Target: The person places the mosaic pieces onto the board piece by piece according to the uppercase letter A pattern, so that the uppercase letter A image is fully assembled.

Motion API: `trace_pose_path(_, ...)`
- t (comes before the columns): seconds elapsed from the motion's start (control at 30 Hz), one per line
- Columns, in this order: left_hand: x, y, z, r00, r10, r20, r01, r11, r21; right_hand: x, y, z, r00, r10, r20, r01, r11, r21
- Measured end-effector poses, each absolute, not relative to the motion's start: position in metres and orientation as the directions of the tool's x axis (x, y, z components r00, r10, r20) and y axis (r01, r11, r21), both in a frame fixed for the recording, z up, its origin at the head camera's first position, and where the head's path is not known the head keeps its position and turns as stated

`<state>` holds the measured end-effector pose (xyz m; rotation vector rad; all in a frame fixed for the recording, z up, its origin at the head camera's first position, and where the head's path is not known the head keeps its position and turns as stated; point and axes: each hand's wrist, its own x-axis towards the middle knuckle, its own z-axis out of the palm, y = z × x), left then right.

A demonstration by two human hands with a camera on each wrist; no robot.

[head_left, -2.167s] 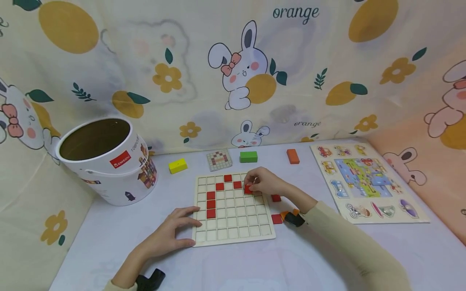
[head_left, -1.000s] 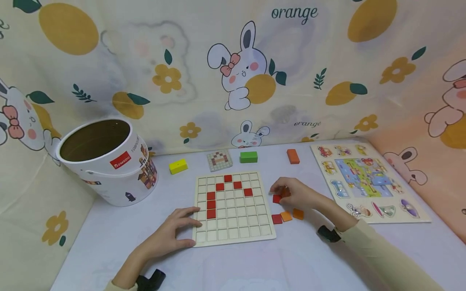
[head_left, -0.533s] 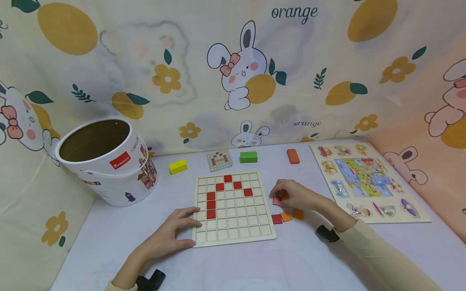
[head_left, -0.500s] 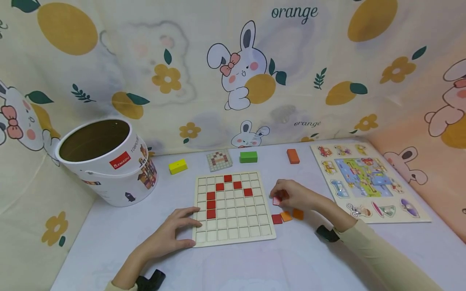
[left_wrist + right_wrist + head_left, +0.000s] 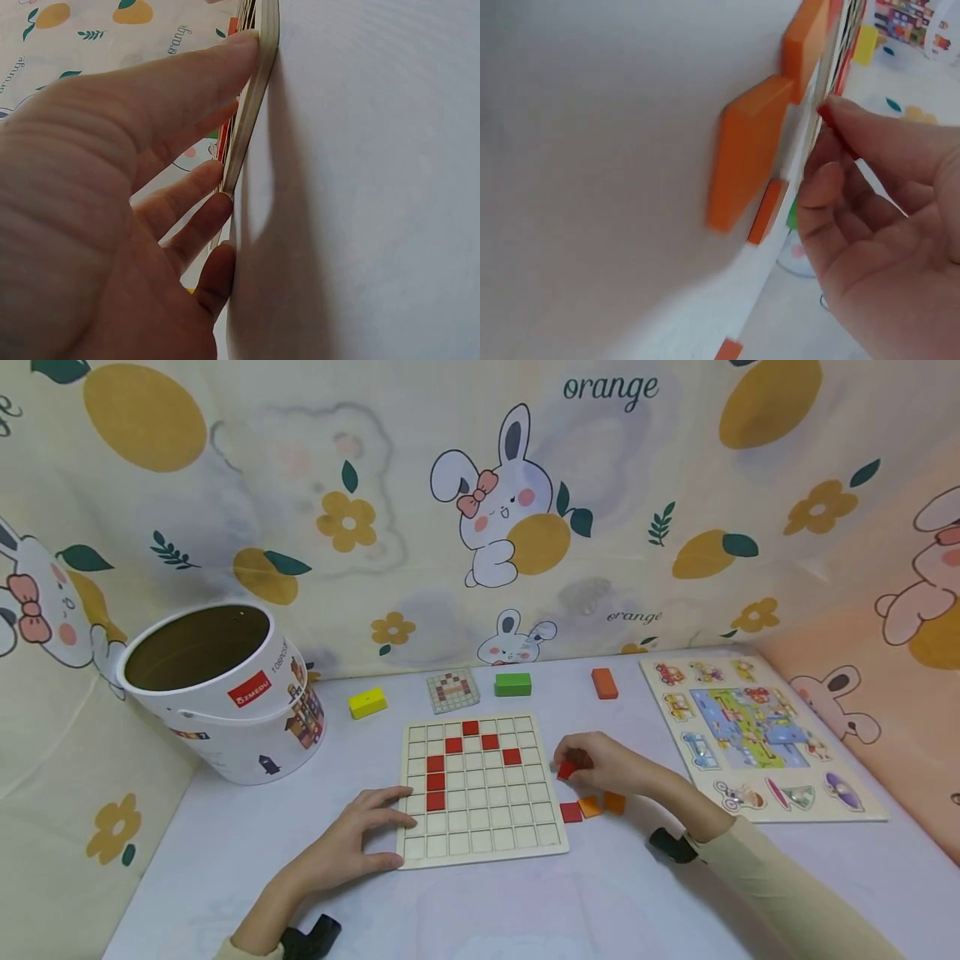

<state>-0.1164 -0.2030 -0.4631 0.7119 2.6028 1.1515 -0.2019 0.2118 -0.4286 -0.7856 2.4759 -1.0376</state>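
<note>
A cream grid board (image 5: 487, 839) lies on the table, with several red square tiles (image 5: 435, 781) set in its cells. My left hand (image 5: 358, 835) rests at the board's left edge, fingers extended; the left wrist view shows the thumb (image 5: 187, 82) and fingertips touching that edge. Just off the board's right side, my right hand (image 5: 611, 764) pinches a red tile (image 5: 566, 771) between thumb and fingers. The same pinched tile (image 5: 840, 133) appears edge-on in the right wrist view. Below that hand lie a loose red tile (image 5: 571, 812) and two orange tiles (image 5: 590, 807).
Behind the board are a yellow block (image 5: 367, 702), a small pattern card (image 5: 453, 691), a green block (image 5: 513, 684) and an orange block (image 5: 604, 683). A white bucket (image 5: 240, 727) stands at left. At right lies a picture puzzle board (image 5: 675, 747).
My right hand let go of a red tile in the grid, moved right to the loose tiles, and took hold of another red one, now tilted in its fingers. The left hand stayed put.
</note>
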Motion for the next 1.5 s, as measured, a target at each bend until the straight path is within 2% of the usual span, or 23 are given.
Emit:
trace_pose_path(0.23, -0.116, -0.203, -0.463, -0.862, 0.506, 0.007, 0.347, 0.581, 0.736, -0.212, 0.185, -0.427, -0.765, -0.645, -0.012, -0.408, 0.497, -0.766)
trace_pose_path(0.43, -0.117, -0.203, -0.463, -0.863, 0.505, -0.004, 0.340, 0.585, 0.736, -0.221, 0.155, -0.426, -0.719, -0.694, -0.045, -0.420, 0.485, -0.767)
trace_pose_path(0.63, -0.118, -0.202, -0.464, -0.861, 0.509, -0.004, 0.340, 0.581, 0.740, -0.224, 0.144, -0.426, -0.730, -0.677, -0.090, -0.405, 0.535, -0.741)
trace_pose_path(0.93, -0.118, -0.203, -0.463, -0.860, 0.510, -0.001, 0.339, 0.574, 0.745, -0.220, 0.146, -0.430, -0.735, -0.676, -0.041, -0.465, 0.548, -0.695)
trace_pose_path(1.2, -0.117, -0.204, -0.464, -0.862, 0.507, 0.006, 0.344, 0.576, 0.742, -0.217, 0.150, -0.430, -0.776, -0.630, -0.026, -0.412, 0.539, -0.734)
trace_pose_path(1.37, -0.118, -0.204, -0.465, -0.858, 0.514, 0.004, 0.344, 0.569, 0.747, -0.204, 0.176, -0.423, -0.808, -0.589, -0.017, -0.372, 0.533, -0.760)
trace_pose_path(1.5, -0.118, -0.205, -0.465, -0.859, 0.512, 0.000, 0.340, 0.571, 0.748, -0.182, 0.199, -0.422, -0.814, -0.577, -0.062, -0.356, 0.581, -0.732)
